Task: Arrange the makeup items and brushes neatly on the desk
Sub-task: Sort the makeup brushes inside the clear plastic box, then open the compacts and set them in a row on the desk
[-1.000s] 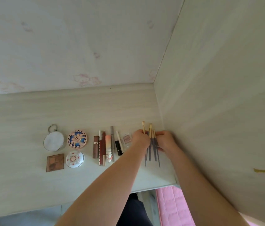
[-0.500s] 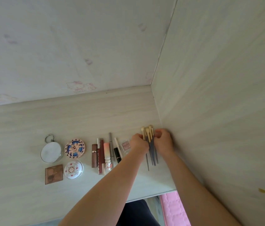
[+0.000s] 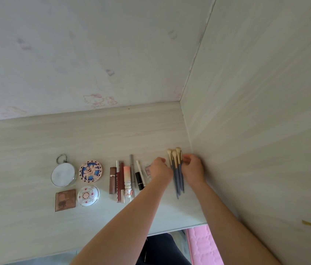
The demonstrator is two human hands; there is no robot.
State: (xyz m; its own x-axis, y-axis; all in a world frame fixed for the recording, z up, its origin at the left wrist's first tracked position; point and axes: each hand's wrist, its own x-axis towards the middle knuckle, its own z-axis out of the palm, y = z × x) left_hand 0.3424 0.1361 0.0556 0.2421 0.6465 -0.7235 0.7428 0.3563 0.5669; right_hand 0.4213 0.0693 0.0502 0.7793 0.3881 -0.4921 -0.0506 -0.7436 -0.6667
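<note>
Several makeup brushes (image 3: 177,175) with cream tips and grey handles lie bunched together on the pale wood desk (image 3: 26,146), close to the right side panel. My right hand (image 3: 192,170) has its curled fingertips on the brushes' upper ends from the right. Just left of the bunch is my left hand (image 3: 160,171), fingers loosely curled, a small gap between it and the brushes. A row of lipsticks and tubes (image 3: 124,181) lies further left. A small pink pot (image 3: 147,170) is partly hidden by my left hand.
At the left are a round mirror with a ring (image 3: 63,175), a blue ornate compact (image 3: 90,171), a white compact (image 3: 88,195) and a brown square palette (image 3: 65,200). A tall side panel (image 3: 256,131) walls the right. The desk's front edge runs by a pink mat (image 3: 200,245).
The spread brushes have been pushed together into a tight bunch. My left hand has drawn slightly away from them; my right hand stays at their upper ends.
</note>
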